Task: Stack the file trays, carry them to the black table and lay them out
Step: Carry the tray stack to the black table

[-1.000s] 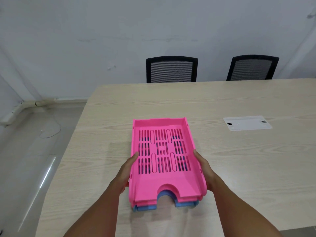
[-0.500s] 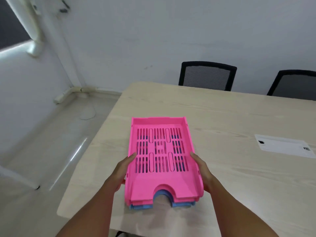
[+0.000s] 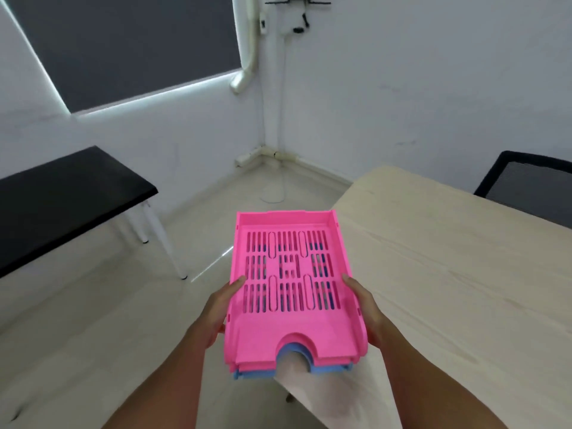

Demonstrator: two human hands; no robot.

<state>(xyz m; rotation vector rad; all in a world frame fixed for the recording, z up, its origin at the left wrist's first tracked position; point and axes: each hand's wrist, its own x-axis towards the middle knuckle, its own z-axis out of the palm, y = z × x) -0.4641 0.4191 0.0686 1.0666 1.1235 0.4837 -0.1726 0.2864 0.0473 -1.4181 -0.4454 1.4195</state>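
Note:
A stack of file trays (image 3: pixel 291 323) hangs in the air in front of me, pink ones on top and a blue one (image 3: pixel 328 369) at the bottom. My left hand (image 3: pixel 221 308) grips the stack's left side, thumb on the rim. My right hand (image 3: pixel 365 308) grips its right side the same way. The stack is held over the left edge of the light wooden table (image 3: pixel 448 274), partly above the floor. The black table (image 3: pixel 58 193) with white legs stands at the left, against the wall.
A black mesh chair (image 3: pixel 532 184) stands behind the wooden table at the right. A white lamp base (image 3: pixel 272 196) sits on the floor near the room's corner. Pale open floor (image 3: pixel 93 320) lies between me and the black table.
The trays have been lifted off the wooden table and swung left past its edge. My view has turned left, bringing the black table into sight.

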